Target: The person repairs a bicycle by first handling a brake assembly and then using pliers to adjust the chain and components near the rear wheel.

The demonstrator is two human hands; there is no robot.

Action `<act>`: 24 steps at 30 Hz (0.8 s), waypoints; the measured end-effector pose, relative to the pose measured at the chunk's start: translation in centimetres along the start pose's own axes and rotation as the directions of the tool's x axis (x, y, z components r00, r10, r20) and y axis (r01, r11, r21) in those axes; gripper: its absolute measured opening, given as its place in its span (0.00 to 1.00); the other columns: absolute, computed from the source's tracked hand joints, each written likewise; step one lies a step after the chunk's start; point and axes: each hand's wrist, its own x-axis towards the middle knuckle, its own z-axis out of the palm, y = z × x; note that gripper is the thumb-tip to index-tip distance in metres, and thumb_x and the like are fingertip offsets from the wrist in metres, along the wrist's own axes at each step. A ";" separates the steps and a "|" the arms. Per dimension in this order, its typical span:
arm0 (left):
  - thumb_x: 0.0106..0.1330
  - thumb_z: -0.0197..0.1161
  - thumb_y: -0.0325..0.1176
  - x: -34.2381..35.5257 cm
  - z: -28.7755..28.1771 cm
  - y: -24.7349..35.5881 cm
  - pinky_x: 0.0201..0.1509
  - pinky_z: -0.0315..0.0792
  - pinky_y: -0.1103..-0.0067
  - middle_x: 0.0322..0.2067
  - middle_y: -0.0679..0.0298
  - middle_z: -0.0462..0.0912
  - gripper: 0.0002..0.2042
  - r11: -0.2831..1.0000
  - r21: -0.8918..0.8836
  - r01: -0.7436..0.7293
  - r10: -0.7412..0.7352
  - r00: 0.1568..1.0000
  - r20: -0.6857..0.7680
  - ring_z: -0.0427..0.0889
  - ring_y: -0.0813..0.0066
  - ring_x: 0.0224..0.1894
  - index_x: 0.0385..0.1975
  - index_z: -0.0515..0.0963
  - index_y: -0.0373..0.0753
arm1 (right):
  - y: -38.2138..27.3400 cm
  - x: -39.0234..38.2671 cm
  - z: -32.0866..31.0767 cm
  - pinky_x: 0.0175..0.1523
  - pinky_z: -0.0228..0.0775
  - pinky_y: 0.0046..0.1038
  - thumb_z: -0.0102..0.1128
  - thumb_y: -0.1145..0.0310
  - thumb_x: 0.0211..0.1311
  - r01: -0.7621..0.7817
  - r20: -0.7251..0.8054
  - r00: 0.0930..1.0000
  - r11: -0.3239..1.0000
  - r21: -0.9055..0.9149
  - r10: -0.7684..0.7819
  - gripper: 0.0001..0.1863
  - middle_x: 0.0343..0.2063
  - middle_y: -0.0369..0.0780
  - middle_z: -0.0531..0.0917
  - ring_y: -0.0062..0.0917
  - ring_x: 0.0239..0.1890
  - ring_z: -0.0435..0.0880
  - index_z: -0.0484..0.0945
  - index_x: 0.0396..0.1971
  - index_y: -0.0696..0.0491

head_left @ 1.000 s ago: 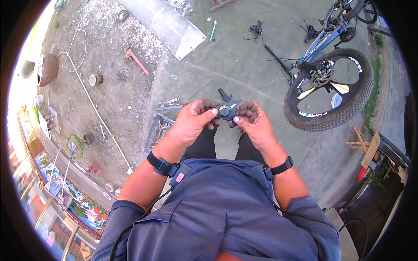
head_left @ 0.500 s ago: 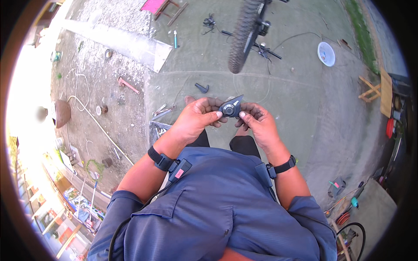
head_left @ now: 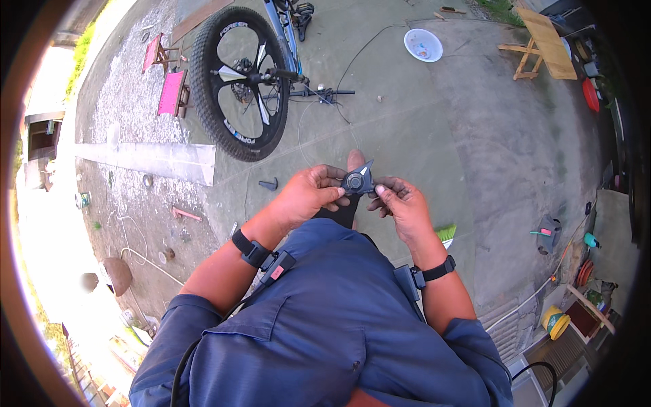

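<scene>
A small black bicycle gear shifter (head_left: 357, 181), with a round centre and a pale pointed window, is held up in front of my body. My left hand (head_left: 313, 194) pinches its left side between thumb and fingers. On the other side, my right hand (head_left: 401, 203) has its thumb and fingertips closed at the shifter's right edge. Dark smudges cover the fingers of both hands. Beyond them stands a bicycle (head_left: 261, 78) with a knobbly tyre and a spoked wheel. A handlebar (head_left: 325, 93) with cables lies on the ground beside it.
A white basin (head_left: 423, 45) and a folding wooden table (head_left: 546, 44) are at the far right. Pink folding stools (head_left: 172, 92) stand far left. On the ground lie a black curved part (head_left: 268, 184), a red pipe wrench (head_left: 186, 214) and, right of me, a green-bristled broom (head_left: 445, 235).
My view has swung to the right and I have stepped, so the bicycle wheel now shows further left and more fully. Both hands keep hold of the shifter.
</scene>
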 end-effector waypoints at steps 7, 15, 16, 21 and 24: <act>0.66 0.58 0.28 11.5 1.1 3.3 0.39 0.76 0.81 0.42 0.58 0.80 0.19 0.996 -0.004 0.084 -0.084 0.993 0.083 0.83 0.72 0.39 0.55 0.69 0.30 | -4.2 7.0 -7.4 0.28 0.67 0.20 0.59 0.64 0.65 -0.245 -0.077 0.967 0.969 -0.020 0.243 0.09 0.28 0.38 0.83 0.24 0.26 0.84 0.76 0.36 0.54; 0.68 0.55 0.30 20.7 -0.2 9.0 0.38 0.77 0.80 0.42 0.55 0.80 0.18 0.985 0.132 0.113 -0.102 0.991 -0.089 0.83 0.70 0.39 0.55 0.68 0.29 | -10.1 19.0 -16.0 0.29 0.67 0.22 0.55 0.62 0.67 -0.262 -0.179 0.943 0.958 0.119 0.280 0.10 0.26 0.36 0.80 0.20 0.25 0.79 0.76 0.34 0.54; 0.68 0.55 0.30 21.2 -0.5 9.5 0.38 0.77 0.79 0.42 0.55 0.80 0.18 0.985 0.118 0.128 -0.116 0.988 -0.103 0.83 0.70 0.38 0.55 0.68 0.29 | -11.3 20.5 -16.9 0.29 0.67 0.22 0.55 0.62 0.67 -0.277 -0.208 0.930 0.951 0.140 0.302 0.10 0.25 0.36 0.79 0.20 0.25 0.79 0.76 0.34 0.54; 0.67 0.55 0.32 23.7 -0.8 10.2 0.38 0.76 0.80 0.41 0.54 0.81 0.18 0.978 -0.015 0.207 -0.203 0.941 -0.269 0.84 0.69 0.38 0.52 0.70 0.27 | -12.1 31.1 -25.5 0.26 0.66 0.22 0.60 0.63 0.64 -0.255 -0.272 0.911 0.943 0.215 0.309 0.07 0.26 0.35 0.83 0.23 0.24 0.83 0.74 0.33 0.49; 0.68 0.54 0.32 25.4 -0.3 9.6 0.38 0.76 0.79 0.41 0.55 0.82 0.17 0.960 -0.087 0.266 -0.280 0.898 -0.340 0.84 0.70 0.38 0.52 0.70 0.28 | -13.5 37.7 -29.1 0.25 0.64 0.22 0.58 0.62 0.65 -0.219 -0.281 0.912 0.933 0.284 0.299 0.07 0.26 0.34 0.82 0.24 0.25 0.83 0.75 0.34 0.50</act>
